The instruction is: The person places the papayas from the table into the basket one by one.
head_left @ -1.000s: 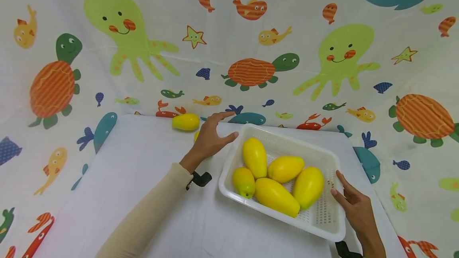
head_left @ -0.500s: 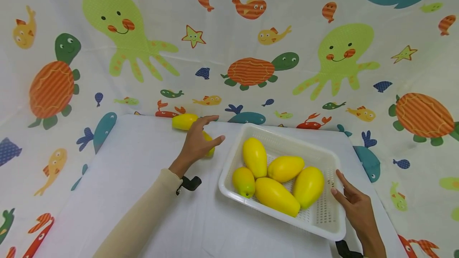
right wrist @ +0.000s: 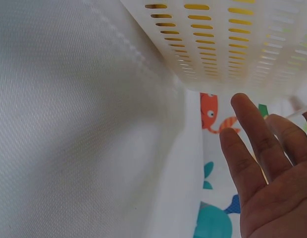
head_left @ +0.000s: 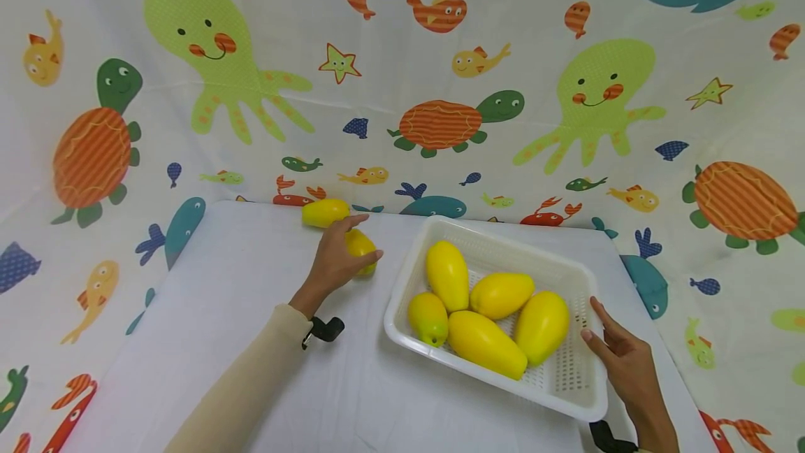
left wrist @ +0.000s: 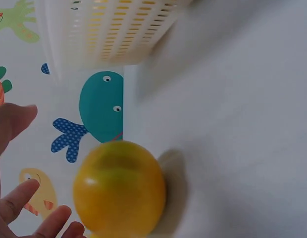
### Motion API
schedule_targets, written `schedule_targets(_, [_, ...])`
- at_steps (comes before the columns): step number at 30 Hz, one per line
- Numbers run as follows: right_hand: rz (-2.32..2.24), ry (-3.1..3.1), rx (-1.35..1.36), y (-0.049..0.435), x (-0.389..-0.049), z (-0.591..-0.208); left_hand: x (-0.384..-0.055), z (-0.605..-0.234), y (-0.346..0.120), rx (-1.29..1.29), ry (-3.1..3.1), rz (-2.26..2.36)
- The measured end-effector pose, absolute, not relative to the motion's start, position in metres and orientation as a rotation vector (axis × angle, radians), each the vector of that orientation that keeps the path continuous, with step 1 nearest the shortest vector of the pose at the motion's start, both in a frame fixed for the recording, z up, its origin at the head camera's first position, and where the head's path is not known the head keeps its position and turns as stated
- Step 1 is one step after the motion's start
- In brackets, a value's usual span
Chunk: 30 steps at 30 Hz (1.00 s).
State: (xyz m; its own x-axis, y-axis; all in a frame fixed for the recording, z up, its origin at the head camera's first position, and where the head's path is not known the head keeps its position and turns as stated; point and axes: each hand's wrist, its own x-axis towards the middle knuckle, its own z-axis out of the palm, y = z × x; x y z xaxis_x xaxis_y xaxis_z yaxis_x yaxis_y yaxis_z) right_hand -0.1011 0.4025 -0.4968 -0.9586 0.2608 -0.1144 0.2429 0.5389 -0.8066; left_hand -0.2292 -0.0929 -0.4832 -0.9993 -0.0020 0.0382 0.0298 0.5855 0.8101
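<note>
My left hand (head_left: 330,261) is at a yellow mango (head_left: 360,250) on the white table, thumb and fingers spread about it. In the left wrist view, the round green-tinged end of this mango (left wrist: 121,191) shows beside the fingers (left wrist: 52,223). A second mango (head_left: 325,213) lies just behind, at the table's back edge. With my right hand (head_left: 629,365) I hold the right end of a white plastic basket (head_left: 585,292), thumb over the rim and fingers outside. Several yellow mangoes (head_left: 487,344) lie in the basket.
The white-covered table (head_left: 251,285) extends left and in front of the basket. A white curtain (head_left: 377,54) printed with sea animals hangs behind it and along the sides. Slotted basket wall (right wrist: 213,44) fills the top of the right wrist view.
My left hand has moved left and slightly down, from beside the basket's left rim to the nearer loose mango. The right hand and the basket have stayed in place.
</note>
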Motion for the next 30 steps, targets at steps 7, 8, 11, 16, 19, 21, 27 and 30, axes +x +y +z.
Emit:
schedule_targets(7, [1.439,-2.736,-0.445,0.404,-0.1,-0.497,-0.231,-0.499,-0.097,-0.004,-2.788,-1.385])
schedule_targets(8, [1.438,-2.738,-0.441,0.404,-0.1,-0.497,-0.23,-0.5,-0.097,-0.007,-2.788,-1.384])
schedule_targets(11, [1.433,-2.743,-0.445,0.404,-0.1,-0.497,-0.23,-0.504,-0.099,-0.002,-2.788,-1.376])
schedule_targets(16, [1.424,-2.745,-0.461,0.405,-0.1,-0.498,-0.231,-0.507,-0.103,0.018,-2.805,-1.375])
schedule_targets(19, [1.431,-2.741,-0.461,0.405,-0.101,-0.499,-0.232,-0.51,-0.105,0.028,-2.822,-1.379])
schedule_targets(21, [1.438,-2.735,-0.455,0.405,-0.101,-0.499,-0.233,-0.512,-0.106,0.027,-2.837,-1.377])
schedule_targets(27, [1.439,-2.721,-0.413,0.406,-0.101,-0.499,-0.235,-0.518,-0.105,-0.007,-2.868,-1.369])
schedule_targets(30, [1.436,-2.72,-0.408,0.406,-0.102,-0.5,-0.234,-0.519,-0.104,-0.042,-2.886,-1.343])
